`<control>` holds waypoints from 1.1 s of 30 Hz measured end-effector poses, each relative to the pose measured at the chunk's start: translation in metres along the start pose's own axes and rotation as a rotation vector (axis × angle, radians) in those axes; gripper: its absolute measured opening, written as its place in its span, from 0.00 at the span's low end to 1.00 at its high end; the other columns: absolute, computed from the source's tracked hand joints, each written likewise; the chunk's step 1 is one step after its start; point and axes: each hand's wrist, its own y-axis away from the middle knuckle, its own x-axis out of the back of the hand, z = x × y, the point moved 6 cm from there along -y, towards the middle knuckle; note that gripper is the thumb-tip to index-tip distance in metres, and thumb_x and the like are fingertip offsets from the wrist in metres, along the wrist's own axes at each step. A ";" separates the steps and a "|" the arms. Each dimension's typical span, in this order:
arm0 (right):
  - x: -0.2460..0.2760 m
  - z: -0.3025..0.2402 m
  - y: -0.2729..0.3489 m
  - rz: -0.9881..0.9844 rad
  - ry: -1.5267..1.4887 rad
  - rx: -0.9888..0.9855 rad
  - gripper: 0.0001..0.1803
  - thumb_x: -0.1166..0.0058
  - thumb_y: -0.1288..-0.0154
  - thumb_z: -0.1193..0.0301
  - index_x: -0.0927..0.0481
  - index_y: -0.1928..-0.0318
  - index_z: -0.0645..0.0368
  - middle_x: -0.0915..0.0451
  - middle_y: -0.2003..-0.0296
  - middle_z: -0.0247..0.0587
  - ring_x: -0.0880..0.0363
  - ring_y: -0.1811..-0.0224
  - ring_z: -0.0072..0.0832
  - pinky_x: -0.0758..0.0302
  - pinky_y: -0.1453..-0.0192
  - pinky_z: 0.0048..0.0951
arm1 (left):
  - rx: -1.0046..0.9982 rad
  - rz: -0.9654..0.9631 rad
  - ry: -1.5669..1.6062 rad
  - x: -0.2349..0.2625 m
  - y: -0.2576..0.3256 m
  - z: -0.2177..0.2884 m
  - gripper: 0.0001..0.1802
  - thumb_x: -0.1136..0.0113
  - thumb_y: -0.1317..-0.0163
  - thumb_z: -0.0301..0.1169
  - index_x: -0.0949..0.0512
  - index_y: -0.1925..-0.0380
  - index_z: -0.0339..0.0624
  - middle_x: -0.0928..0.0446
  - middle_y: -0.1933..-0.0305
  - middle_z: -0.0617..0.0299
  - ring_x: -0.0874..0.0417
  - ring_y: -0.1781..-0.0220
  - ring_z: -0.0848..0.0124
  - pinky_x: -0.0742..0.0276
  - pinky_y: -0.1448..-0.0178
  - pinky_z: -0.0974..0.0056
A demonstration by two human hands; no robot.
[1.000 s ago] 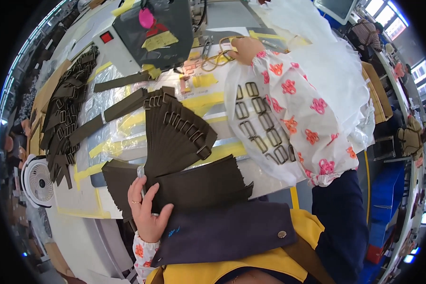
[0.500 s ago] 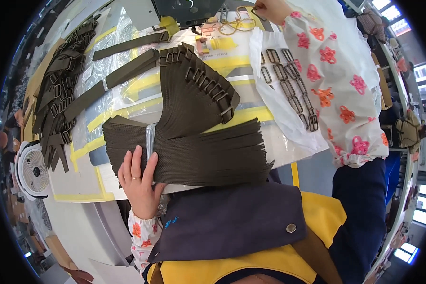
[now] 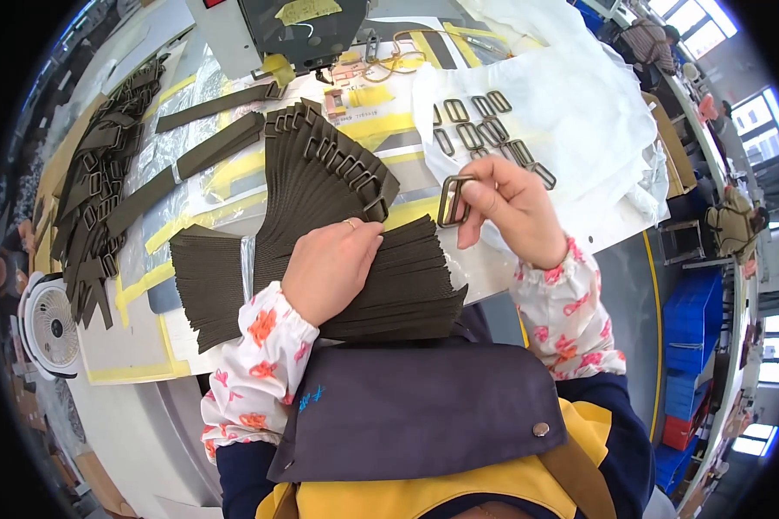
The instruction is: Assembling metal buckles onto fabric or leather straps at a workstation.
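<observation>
A dark rectangular slide buckle (image 3: 447,208) is pinched between the thumb and fingers of my right hand (image 3: 515,208), held up just right of the straps. My left hand (image 3: 333,268) lies flat across a thick bundle of dark olive webbing straps (image 3: 389,294), fingers stretched toward the last buckled strap; its thumb is hidden. Several straps fan out above it, each with a slide buckle (image 3: 374,208) at its end. A clear band (image 3: 247,264) wraps the bundle's left part. Loose slide buckles (image 3: 469,135) lie on a white sheet (image 3: 571,112) beyond my right hand.
A sewing machine head (image 3: 299,35) stands at the back. A heap of buckled straps (image 3: 104,173) hangs at the left edge, near a white fan (image 3: 50,322). Yellow tape (image 3: 208,212) marks the white table. Blue bins (image 3: 692,320) stand at the right.
My right hand has come back from the far side of the table to beside the straps, now holding a buckle. My left hand has slid right along the bundle, and the view has shifted.
</observation>
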 end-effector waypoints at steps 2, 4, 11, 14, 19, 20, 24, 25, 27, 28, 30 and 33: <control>0.004 0.022 0.005 0.013 -0.040 -0.039 0.09 0.56 0.37 0.76 0.32 0.59 0.68 0.25 0.73 0.39 0.23 0.78 0.22 0.27 0.74 0.19 | -0.002 -0.013 -0.010 -0.002 -0.011 -0.007 0.07 0.49 0.44 0.29 0.24 0.68 0.38 0.24 0.69 0.54 0.24 0.68 0.56 0.28 0.65 0.60; 0.004 0.036 0.010 0.041 -0.154 -0.028 0.09 0.55 0.37 0.74 0.31 0.59 0.67 0.25 0.72 0.41 0.24 0.78 0.23 0.28 0.75 0.20 | -0.052 -0.178 0.002 -0.008 -0.023 -0.014 0.09 0.49 0.43 0.31 0.23 0.70 0.38 0.24 0.72 0.52 0.24 0.68 0.55 0.28 0.66 0.60; 0.009 0.045 0.002 0.060 -0.051 -0.006 0.11 0.52 0.39 0.76 0.27 0.56 0.67 0.24 0.70 0.35 0.28 0.74 0.17 0.30 0.67 0.17 | 0.062 -0.541 0.239 -0.015 -0.045 -0.028 0.15 0.49 0.42 0.38 0.23 0.71 0.35 0.26 0.78 0.49 0.23 0.76 0.60 0.29 0.69 0.62; 0.002 0.052 -0.004 0.051 0.111 0.003 0.09 0.53 0.39 0.75 0.25 0.59 0.66 0.24 0.72 0.32 0.29 0.72 0.15 0.30 0.65 0.16 | -0.002 -0.534 0.348 -0.017 -0.043 -0.032 0.14 0.50 0.40 0.35 0.24 0.66 0.34 0.27 0.79 0.53 0.27 0.79 0.69 0.32 0.71 0.66; -0.011 0.047 -0.008 0.024 0.486 0.086 0.08 0.52 0.40 0.75 0.24 0.63 0.67 0.25 0.75 0.36 0.28 0.72 0.16 0.31 0.67 0.19 | -0.034 -0.611 0.338 -0.019 -0.047 -0.021 0.14 0.48 0.47 0.32 0.24 0.64 0.34 0.22 0.72 0.52 0.21 0.71 0.63 0.27 0.63 0.65; -0.013 0.049 -0.007 0.022 0.484 0.085 0.08 0.52 0.40 0.75 0.24 0.63 0.67 0.25 0.75 0.36 0.28 0.72 0.16 0.31 0.67 0.19 | -0.011 -0.680 0.238 -0.024 -0.047 -0.020 0.14 0.48 0.50 0.31 0.24 0.64 0.34 0.22 0.71 0.51 0.21 0.71 0.62 0.26 0.62 0.65; -0.013 0.046 0.008 0.086 0.582 0.241 0.07 0.50 0.44 0.76 0.24 0.64 0.65 0.25 0.75 0.41 0.26 0.73 0.24 0.31 0.69 0.22 | -0.085 -0.654 0.245 -0.021 -0.043 -0.009 0.15 0.47 0.53 0.29 0.24 0.64 0.34 0.22 0.72 0.50 0.20 0.69 0.60 0.26 0.61 0.63; -0.015 0.042 0.012 0.087 0.631 0.336 0.07 0.49 0.45 0.77 0.24 0.64 0.65 0.25 0.75 0.42 0.26 0.74 0.28 0.31 0.69 0.23 | -0.076 -0.603 0.263 -0.020 -0.042 -0.012 0.12 0.46 0.51 0.30 0.23 0.67 0.37 0.23 0.73 0.51 0.21 0.69 0.59 0.26 0.63 0.60; -0.019 0.038 0.011 0.111 0.649 0.372 0.07 0.48 0.46 0.77 0.24 0.65 0.64 0.25 0.75 0.44 0.26 0.74 0.31 0.31 0.69 0.24 | -0.069 -0.480 0.099 -0.022 -0.045 -0.012 0.09 0.46 0.50 0.31 0.23 0.70 0.38 0.23 0.74 0.51 0.21 0.69 0.58 0.27 0.64 0.59; -0.021 0.035 0.012 0.132 0.666 0.417 0.06 0.48 0.47 0.77 0.24 0.66 0.64 0.25 0.75 0.45 0.26 0.74 0.34 0.31 0.69 0.25 | -0.057 -0.348 -0.070 -0.020 -0.047 -0.012 0.08 0.46 0.49 0.32 0.23 0.72 0.40 0.23 0.75 0.52 0.22 0.69 0.57 0.27 0.65 0.57; -0.023 0.036 0.013 0.155 0.689 0.412 0.06 0.47 0.47 0.77 0.24 0.67 0.64 0.25 0.75 0.45 0.27 0.75 0.35 0.31 0.70 0.26 | -0.045 -0.253 -0.112 -0.019 -0.041 -0.009 0.07 0.48 0.46 0.33 0.26 0.74 0.42 0.24 0.75 0.54 0.23 0.70 0.55 0.29 0.67 0.55; -0.021 0.042 0.008 0.155 0.726 0.470 0.05 0.47 0.47 0.77 0.24 0.68 0.65 0.26 0.75 0.45 0.27 0.75 0.35 0.31 0.70 0.27 | 0.080 0.191 0.027 0.007 -0.036 -0.017 0.06 0.51 0.42 0.31 0.29 0.70 0.41 0.25 0.75 0.52 0.24 0.71 0.54 0.30 0.69 0.56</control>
